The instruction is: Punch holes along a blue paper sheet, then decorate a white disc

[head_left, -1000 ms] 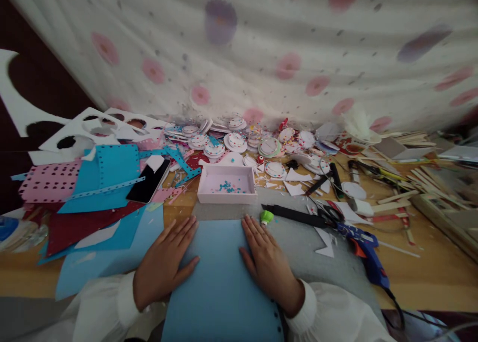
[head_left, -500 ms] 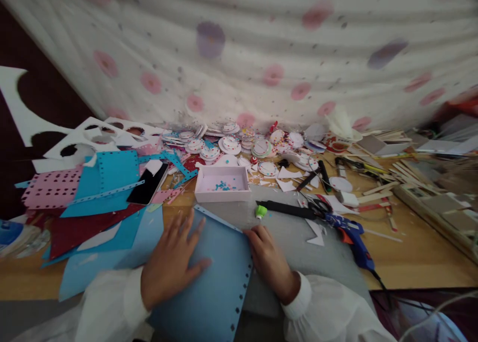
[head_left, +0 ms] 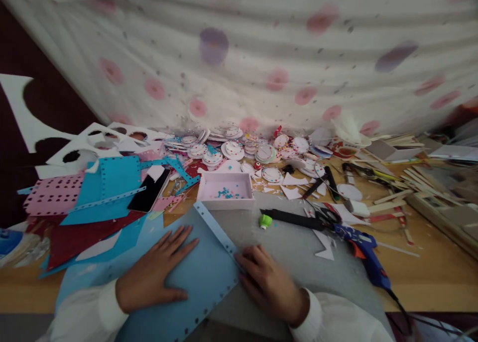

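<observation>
A light blue sheet (head_left: 203, 262) of thin card or foam lies before me, with punched holes along its near right edge. Along its upper right edge runs a narrow holed strip (head_left: 215, 226), folded over or laid on top; I cannot tell which. My left hand (head_left: 157, 270) rests flat on the sheet, fingers spread. At the strip's lower end my right hand (head_left: 267, 282) has its fingers closed on the sheet's right corner, hiding that corner. Just beyond the sheet stands a small white box (head_left: 226, 204) with tiny blue and pink pieces inside.
A grey mat (head_left: 295, 262) covers the middle of the wooden table. To the right lie a green cap (head_left: 265, 221), scissors (head_left: 325, 215) and a blue glue gun (head_left: 368, 257). Left are a phone (head_left: 149, 190) and coloured sheets (head_left: 89, 232). Decorated white discs (head_left: 232, 150) crowd the back.
The blue sheet has turned clockwise, its right corner swinging down toward me. My left hand has shifted left and slightly nearer with it; my right hand has moved nearer too.
</observation>
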Available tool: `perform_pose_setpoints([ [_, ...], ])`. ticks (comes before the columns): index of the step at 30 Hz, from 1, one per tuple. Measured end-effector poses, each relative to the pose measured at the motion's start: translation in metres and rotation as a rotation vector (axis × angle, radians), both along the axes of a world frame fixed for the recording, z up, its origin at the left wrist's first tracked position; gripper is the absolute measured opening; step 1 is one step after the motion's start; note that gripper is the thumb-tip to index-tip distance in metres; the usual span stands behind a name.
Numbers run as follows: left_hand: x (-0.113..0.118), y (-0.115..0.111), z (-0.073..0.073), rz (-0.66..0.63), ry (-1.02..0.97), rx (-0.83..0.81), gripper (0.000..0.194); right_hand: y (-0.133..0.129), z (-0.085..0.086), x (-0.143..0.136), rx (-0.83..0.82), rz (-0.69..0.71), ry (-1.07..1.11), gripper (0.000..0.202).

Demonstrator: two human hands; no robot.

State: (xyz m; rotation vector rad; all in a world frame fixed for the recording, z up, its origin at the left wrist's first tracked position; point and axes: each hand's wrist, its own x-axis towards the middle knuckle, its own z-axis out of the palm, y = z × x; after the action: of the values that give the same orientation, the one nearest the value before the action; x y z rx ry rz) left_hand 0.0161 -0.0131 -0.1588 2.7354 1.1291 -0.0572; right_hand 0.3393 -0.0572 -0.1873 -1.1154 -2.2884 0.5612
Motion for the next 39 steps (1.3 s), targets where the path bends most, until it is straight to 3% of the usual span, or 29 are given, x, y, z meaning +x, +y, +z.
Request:
perform_pose_setpoints([
  [3, 0.003, 0.0, 0.017, 0.016, -0.028, 0.055, 0.081, 0.002, 0.013, 0.015, 0.015, 0.023, 0.066, 0.032],
  [6, 0.036, -0.005, 0.037, 0.09, -0.115, 0.127, 0.048, 0.011, 0.018, 0.053, 0.17, -0.201, 0.034, 0.033],
  [9, 0.079, -0.005, 0.044, 0.072, -0.213, 0.12, 0.041, 0.025, 0.016, 0.093, 0.259, -0.445, -0.253, 0.036],
  [11, 0.101, -0.003, 0.034, 0.046, -0.224, 0.142, 0.046, 0.036, 0.013, 0.108, 0.268, -0.5, -0.445, 0.04],
  [13, 0.112, -0.004, 0.015, 0.08, -0.205, 0.164, 0.054, 0.046, 0.01, 0.112, 0.256, -0.513, -0.575, 0.038],
  [17, 0.109, -0.019, -0.023, 0.148, -0.176, 0.151, 0.055, 0.059, 0.01, 0.107, 0.188, -0.502, -0.686, 0.028],
  [20, 0.1, -0.028, -0.034, 0.176, -0.162, 0.169, 0.063, 0.058, 0.016, 0.109, 0.167, -0.517, -0.674, 0.023],
  [25, 0.102, -0.012, -0.04, 0.325, -0.148, 0.247, 0.08, 0.023, 0.033, 0.12, 0.161, -0.55, -0.334, 0.03],
  [30, 0.117, 0.005, -0.045, 0.391, -0.139, 0.238, 0.084, -0.033, 0.044, 0.104, -0.039, -0.327, -0.152, 0.026],
  [33, 0.117, 0.004, -0.044, 0.381, -0.159, 0.24, 0.087, -0.057, 0.04, 0.087, -0.141, -0.205, -0.134, 0.031],
  [39, 0.11, -0.006, -0.037, 0.325, -0.153, 0.187, 0.085, -0.077, 0.023, 0.067, -0.138, -0.103, -0.144, 0.034],
])
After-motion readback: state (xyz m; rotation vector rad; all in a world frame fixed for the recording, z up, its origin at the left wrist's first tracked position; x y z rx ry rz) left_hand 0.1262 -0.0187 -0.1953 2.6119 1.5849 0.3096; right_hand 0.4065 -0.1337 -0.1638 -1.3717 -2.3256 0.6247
